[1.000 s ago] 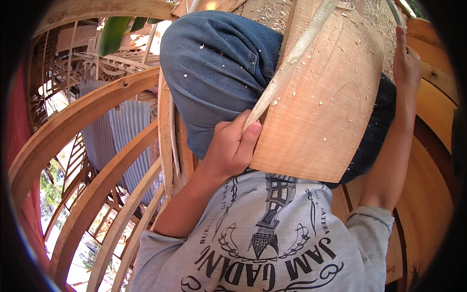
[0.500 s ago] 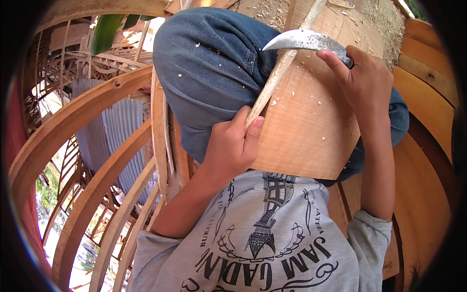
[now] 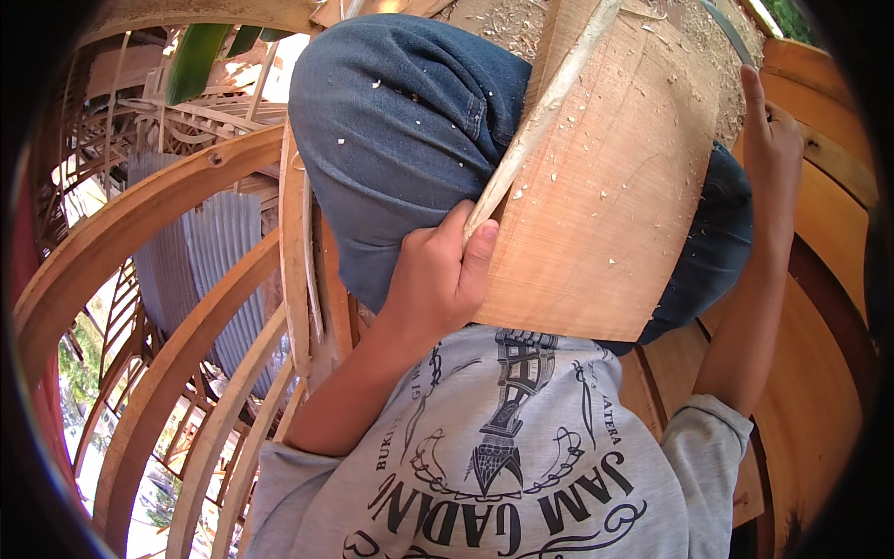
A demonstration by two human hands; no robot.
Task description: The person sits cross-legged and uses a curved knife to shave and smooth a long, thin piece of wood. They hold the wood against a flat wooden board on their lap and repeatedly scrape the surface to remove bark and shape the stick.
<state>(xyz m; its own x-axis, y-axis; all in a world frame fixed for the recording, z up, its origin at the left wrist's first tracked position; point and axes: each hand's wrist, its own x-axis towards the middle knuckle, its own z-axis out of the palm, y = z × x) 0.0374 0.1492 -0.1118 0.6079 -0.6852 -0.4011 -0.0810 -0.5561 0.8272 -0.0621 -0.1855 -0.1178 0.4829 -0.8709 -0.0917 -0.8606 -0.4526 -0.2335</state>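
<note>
My left hand (image 3: 433,275) is closed around the near end of a pale, whittled wooden stick (image 3: 549,98). The stick slants away up and to the right, along the left edge of a wide wooden board (image 3: 615,214) between my legs. My right hand (image 3: 775,144) is raised at the far right, apart from the stick, and grips a knife with a curved blade (image 3: 729,33). Only a narrow strip of that blade shows, and its handle is hidden in my fist. Small shavings are scattered over the board.
My bent leg in jeans (image 3: 400,140) lies left of the board. Curved wooden ribs (image 3: 158,214) rise at the left, with grey corrugated sheets (image 3: 223,270) beyond them. Curved planks (image 3: 810,373) line the right side. Wood shavings (image 3: 494,28) cover the far surface.
My right hand has swung the curved knife away from the stick, up and to the right. My left hand keeps its hold on the stick with hardly any movement.
</note>
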